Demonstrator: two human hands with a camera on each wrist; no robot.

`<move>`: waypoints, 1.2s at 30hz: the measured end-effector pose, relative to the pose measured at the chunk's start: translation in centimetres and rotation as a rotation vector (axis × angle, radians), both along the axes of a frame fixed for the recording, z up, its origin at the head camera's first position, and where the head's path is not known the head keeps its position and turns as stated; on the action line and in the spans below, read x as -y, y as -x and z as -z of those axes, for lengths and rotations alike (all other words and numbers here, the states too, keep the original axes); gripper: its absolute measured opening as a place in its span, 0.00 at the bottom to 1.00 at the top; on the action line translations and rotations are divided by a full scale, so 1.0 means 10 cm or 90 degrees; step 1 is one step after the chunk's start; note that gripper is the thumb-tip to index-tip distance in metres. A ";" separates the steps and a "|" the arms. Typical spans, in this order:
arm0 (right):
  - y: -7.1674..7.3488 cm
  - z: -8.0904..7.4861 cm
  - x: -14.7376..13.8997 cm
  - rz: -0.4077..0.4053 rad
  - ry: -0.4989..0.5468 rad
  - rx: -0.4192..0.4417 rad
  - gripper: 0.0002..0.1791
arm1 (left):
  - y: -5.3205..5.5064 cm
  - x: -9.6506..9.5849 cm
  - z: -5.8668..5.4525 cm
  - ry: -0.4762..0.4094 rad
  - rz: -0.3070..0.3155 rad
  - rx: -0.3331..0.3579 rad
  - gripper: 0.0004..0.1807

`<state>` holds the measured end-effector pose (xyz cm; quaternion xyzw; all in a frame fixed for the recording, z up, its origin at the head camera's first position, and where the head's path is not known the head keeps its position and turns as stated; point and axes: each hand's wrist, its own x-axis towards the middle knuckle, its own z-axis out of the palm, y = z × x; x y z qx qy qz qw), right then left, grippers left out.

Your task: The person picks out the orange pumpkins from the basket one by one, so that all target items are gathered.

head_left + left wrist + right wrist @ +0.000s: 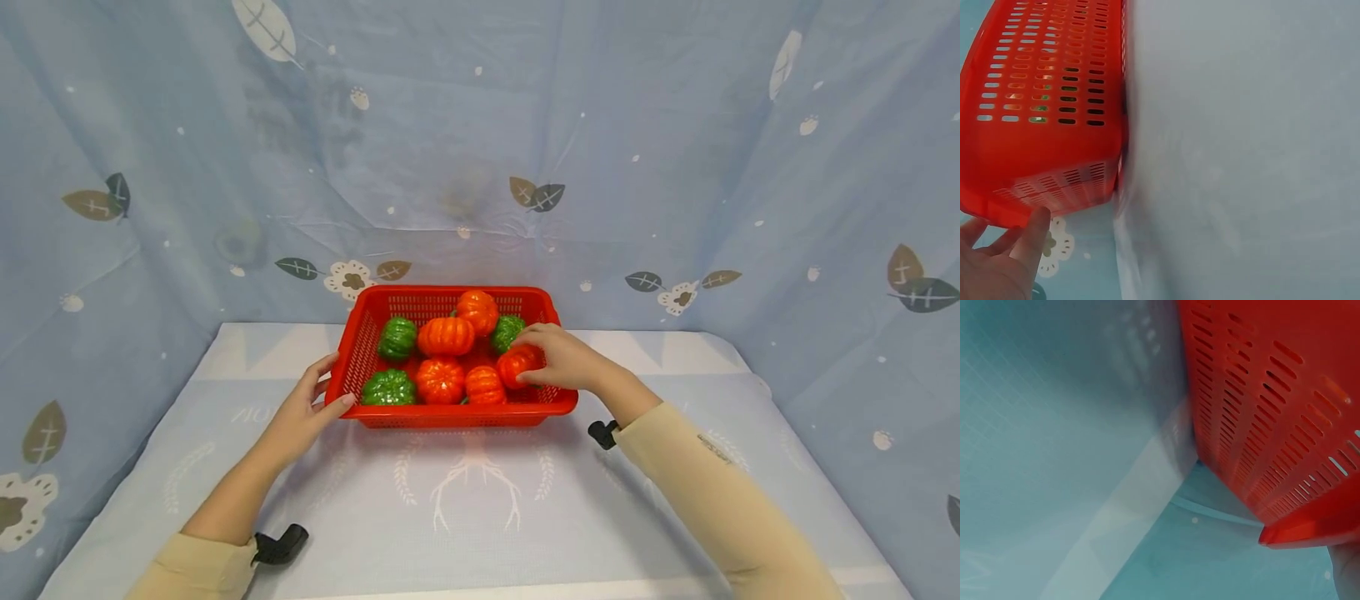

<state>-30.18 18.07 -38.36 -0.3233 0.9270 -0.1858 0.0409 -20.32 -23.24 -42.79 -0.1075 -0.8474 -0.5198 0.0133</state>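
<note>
A red plastic basket (450, 417) with slotted walls holds several small glossy toy pumpkins. My right hand (558, 358) reaches over its right end and grips an orange-red pumpkin (517, 365), thumb on the near side and fingers over the far side. Beside that one lie an orange pumpkin (485, 386) and, behind, a green pumpkin (508, 332). At the left end my left hand (303, 412) holds the basket's rim, its thumb across the near corner and its fingers along the outside. In the left wrist view, fingertips of this hand (1004, 262) meet the rim.
Other pumpkins in the basket include a green one (389, 387) at front left and an orange one (477, 312) at the back. The basket stands on a pale cloth-covered table (480, 517). A blue patterned curtain (465, 150) hangs close behind it.
</note>
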 end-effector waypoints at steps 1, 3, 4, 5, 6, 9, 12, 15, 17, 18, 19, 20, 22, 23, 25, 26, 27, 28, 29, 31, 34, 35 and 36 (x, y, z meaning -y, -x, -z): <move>0.01 0.00 0.01 -0.002 -0.005 0.002 0.29 | 0.00 0.00 0.01 0.000 -0.002 0.003 0.44; 0.01 0.00 0.03 -0.006 -0.015 0.006 0.30 | -0.01 0.00 0.01 0.005 -0.007 0.007 0.45; 0.02 -0.01 0.03 -0.008 -0.019 0.008 0.31 | -0.01 0.00 0.02 0.005 -0.007 0.009 0.45; 0.02 -0.01 0.03 -0.009 -0.025 0.010 0.31 | -0.01 0.00 0.02 0.002 -0.005 0.009 0.44; 0.02 0.00 0.04 -0.010 -0.030 0.012 0.30 | -0.01 0.00 0.03 0.000 -0.003 0.009 0.44; 0.03 0.01 0.04 -0.016 -0.042 0.012 0.28 | -0.01 -0.01 0.05 -0.008 0.005 0.006 0.45; 0.05 0.02 0.04 -0.025 -0.043 0.006 0.25 | 0.00 -0.01 0.07 -0.018 0.011 0.002 0.45; 0.05 0.02 0.05 -0.030 -0.041 0.003 0.24 | 0.01 -0.01 0.09 -0.026 0.012 0.000 0.46; 0.05 0.02 0.05 -0.030 -0.039 0.007 0.24 | 0.01 -0.01 0.09 -0.029 0.012 0.000 0.46; 0.05 0.02 0.05 -0.030 -0.038 0.009 0.24 | 0.01 -0.01 0.09 -0.030 0.012 0.001 0.46; 0.06 0.02 0.05 -0.030 -0.040 0.009 0.24 | 0.01 0.00 0.09 -0.030 0.011 0.003 0.46; 0.06 0.02 0.05 -0.030 -0.040 0.011 0.24 | 0.00 0.00 0.09 -0.030 0.009 0.005 0.46; 0.06 0.03 0.06 -0.030 -0.041 0.013 0.24 | -0.01 0.00 0.08 -0.035 0.009 0.009 0.46; 0.06 0.03 0.06 -0.030 -0.043 0.013 0.24 | -0.01 0.01 0.08 -0.039 0.009 0.012 0.46; 0.07 0.03 0.06 -0.030 -0.045 0.015 0.25 | -0.01 0.01 0.07 -0.049 0.010 0.016 0.46; 0.06 0.02 0.06 -0.029 -0.045 0.017 0.25 | -0.02 0.01 0.07 -0.054 0.011 0.017 0.46; 0.06 0.02 0.06 -0.028 -0.045 0.020 0.25 | -0.02 0.01 0.07 -0.059 0.013 0.017 0.46; 0.06 0.01 0.06 -0.027 -0.045 0.022 0.25 | -0.02 0.01 0.07 -0.063 0.014 0.018 0.46; 0.06 0.01 0.06 -0.026 -0.044 0.025 0.25 | -0.02 0.01 0.08 -0.066 0.014 0.017 0.46; 0.05 -0.01 0.06 -0.024 -0.044 0.030 0.25 | -0.02 0.01 0.08 -0.071 0.015 0.016 0.46; 0.04 -0.02 0.06 -0.020 -0.047 0.033 0.25 | -0.02 0.01 0.08 -0.078 0.017 0.013 0.46; 0.04 -0.03 0.06 -0.020 -0.048 0.033 0.25 | -0.02 0.01 0.08 -0.081 0.018 0.012 0.46; 0.04 -0.03 0.06 -0.019 -0.048 0.033 0.25 | -0.02 0.00 0.08 -0.083 0.019 0.011 0.46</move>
